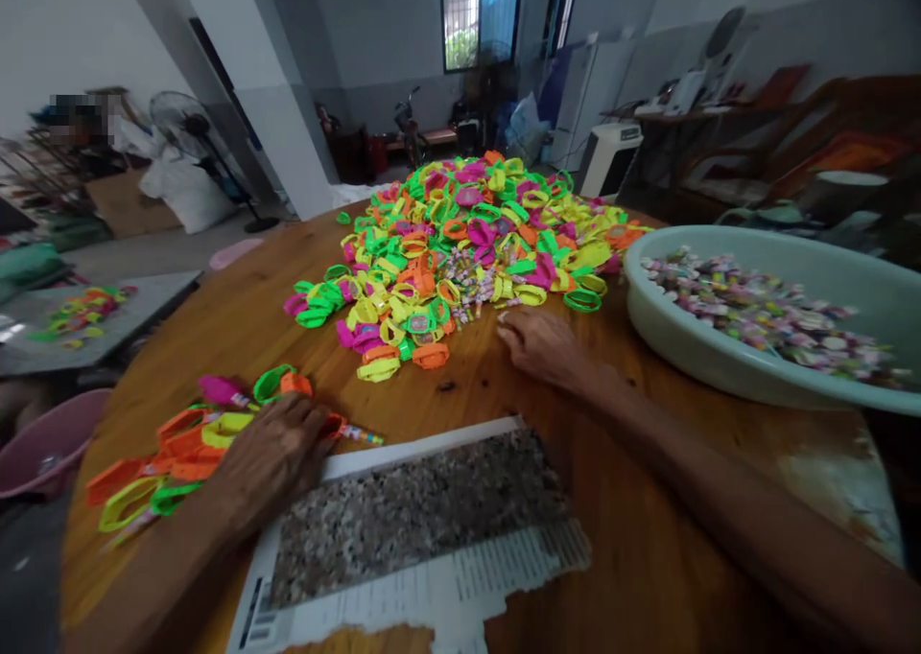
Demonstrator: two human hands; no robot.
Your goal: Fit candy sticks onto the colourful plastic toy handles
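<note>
A big heap of neon plastic bands (467, 232), green, yellow, orange and pink, lies on the round wooden table (648, 501). My right hand (536, 342) rests at the heap's near edge, fingers curled down onto the wood beside small wrapped pieces; what it holds, if anything, is hidden. My left hand (277, 448) lies palm down, fingers bent, on a smaller pile of orange, yellow and green bands (173, 457), with a thin wrapped stick (360, 434) by its fingertips.
A pale green basin (669, 333) of small wrapped pieces stands at the right. A speckled sheet on torn printed paper (417, 529) lies near me. A pink tub (43, 443), a low grey table with more bands (79, 314) and a floor fan (183, 127) are at the left.
</note>
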